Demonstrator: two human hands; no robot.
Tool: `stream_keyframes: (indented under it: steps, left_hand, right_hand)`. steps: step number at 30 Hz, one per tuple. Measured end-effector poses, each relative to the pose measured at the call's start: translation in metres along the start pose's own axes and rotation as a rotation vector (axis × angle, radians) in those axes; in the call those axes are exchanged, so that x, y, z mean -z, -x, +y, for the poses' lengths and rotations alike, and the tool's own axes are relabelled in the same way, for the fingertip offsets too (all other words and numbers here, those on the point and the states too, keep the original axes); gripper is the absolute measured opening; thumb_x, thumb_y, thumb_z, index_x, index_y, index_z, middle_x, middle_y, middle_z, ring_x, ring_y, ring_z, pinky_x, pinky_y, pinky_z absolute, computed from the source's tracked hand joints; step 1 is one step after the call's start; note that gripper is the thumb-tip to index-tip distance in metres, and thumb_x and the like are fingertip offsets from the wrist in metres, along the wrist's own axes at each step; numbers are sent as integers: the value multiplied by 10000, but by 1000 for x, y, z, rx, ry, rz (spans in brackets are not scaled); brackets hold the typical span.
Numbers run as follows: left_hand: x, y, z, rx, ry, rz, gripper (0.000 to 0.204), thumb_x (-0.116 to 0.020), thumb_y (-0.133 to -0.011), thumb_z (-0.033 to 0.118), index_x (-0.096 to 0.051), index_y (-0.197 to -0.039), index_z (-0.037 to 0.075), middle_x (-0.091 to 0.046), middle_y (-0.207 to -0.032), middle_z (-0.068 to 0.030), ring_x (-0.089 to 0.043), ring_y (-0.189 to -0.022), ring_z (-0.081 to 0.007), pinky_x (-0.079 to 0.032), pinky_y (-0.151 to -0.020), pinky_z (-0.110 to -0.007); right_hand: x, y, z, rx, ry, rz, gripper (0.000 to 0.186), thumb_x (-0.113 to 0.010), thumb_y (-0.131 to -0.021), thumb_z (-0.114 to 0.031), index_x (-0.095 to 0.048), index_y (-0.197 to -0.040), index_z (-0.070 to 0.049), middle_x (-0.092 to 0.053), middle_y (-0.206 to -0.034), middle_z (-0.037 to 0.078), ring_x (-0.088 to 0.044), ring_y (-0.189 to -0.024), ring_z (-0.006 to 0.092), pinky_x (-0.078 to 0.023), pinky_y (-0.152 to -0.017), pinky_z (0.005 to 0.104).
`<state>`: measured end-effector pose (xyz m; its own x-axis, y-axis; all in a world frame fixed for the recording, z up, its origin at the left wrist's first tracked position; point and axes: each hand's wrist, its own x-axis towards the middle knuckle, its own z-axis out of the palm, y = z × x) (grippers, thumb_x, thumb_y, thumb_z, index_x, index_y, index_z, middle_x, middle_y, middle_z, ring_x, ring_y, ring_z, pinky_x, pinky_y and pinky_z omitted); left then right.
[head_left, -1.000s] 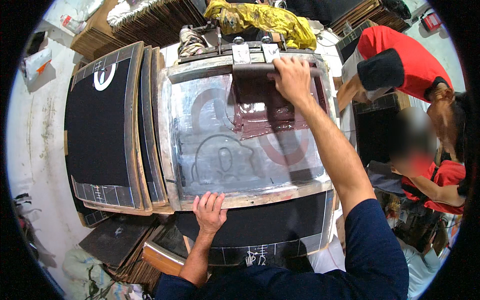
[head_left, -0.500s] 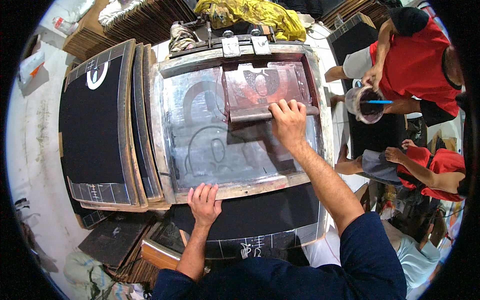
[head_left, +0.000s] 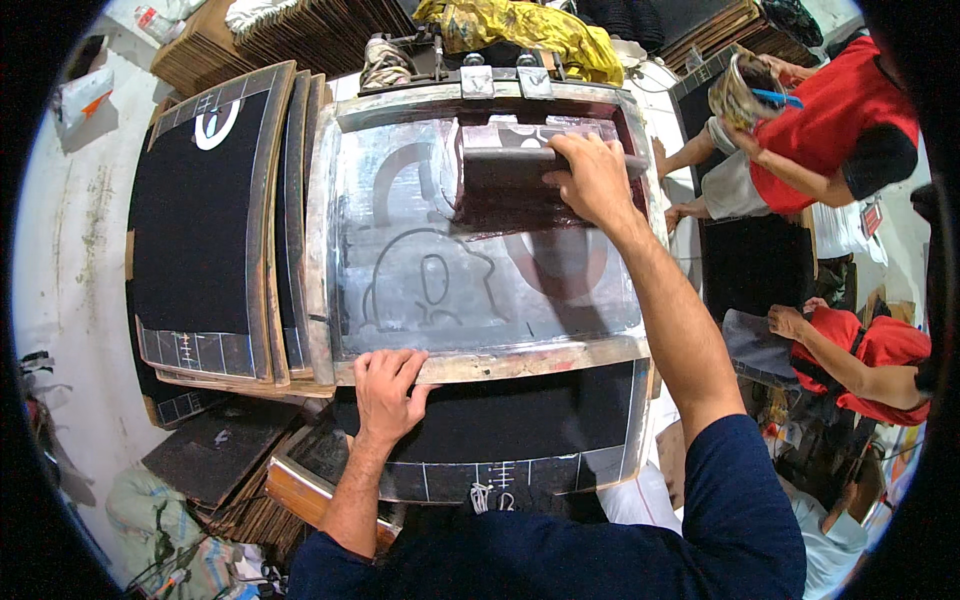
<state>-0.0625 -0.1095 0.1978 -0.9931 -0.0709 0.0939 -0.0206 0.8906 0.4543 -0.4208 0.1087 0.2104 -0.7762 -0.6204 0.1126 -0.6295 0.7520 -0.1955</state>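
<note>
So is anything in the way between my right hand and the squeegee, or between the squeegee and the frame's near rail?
Nothing solid visible. Your right hand grips the squeegee directly; toward the near rail, just dark ink lies on the mesh. Your left hand rests on that rail, farther left.

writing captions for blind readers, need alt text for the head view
A person's right hand grips a squeegee over dark red ink in a framed screen, the left hand resting on its near edge. Black boards overlap at left; people in red are at right.
</note>
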Motion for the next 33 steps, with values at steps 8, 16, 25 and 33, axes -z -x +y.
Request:
stream_keyframes:
  steps: [8,16,25,33]
  left_hand:
    - [-1,-1,2,26,13,-8,454,-817,-726,146,-721,-1164,73,-696,-1095,-69,-623,-1030,-275,-400,-967,-468]
    - [-1,-3,7,35,4,22,469,-824,-700,160,-725,-1151,80,-696,-1083,-66,-623,-1028,-277,-398,-978,-463]
    - [-3,3,1,-9,19,44,438,-844,-751,224,-734,-1148,78,-699,-1073,-65,-617,-1006,-285,-394,-972,-466]
    - [65,-13,28,-118,23,24,460,-836,-784,313,-729,-1161,73,-695,-1052,-77,-618,-1016,-277,-383,-964,-466]
  right_hand:
    - [-18,-30,15,30,-8,-39,424,-842,-819,-257,-712,-1208,-151,-733,-1164,87,-635,-1150,303,-413,-957,516]
    - [-35,-100,33,-31,45,140,329,-833,-842,-295,-733,-1129,-168,-752,-1110,84,-685,-1105,291,-463,-925,511]
    - [-35,68,-29,-27,-45,417,381,-794,-695,-48,-728,-1049,-171,-702,-1001,0,-613,-1017,247,-427,-963,447]
    - [55,192,-104,-30,-66,754,403,-602,-724,-41,-787,-1064,-154,-747,-1062,8,-653,-1023,250,-414,-992,478]
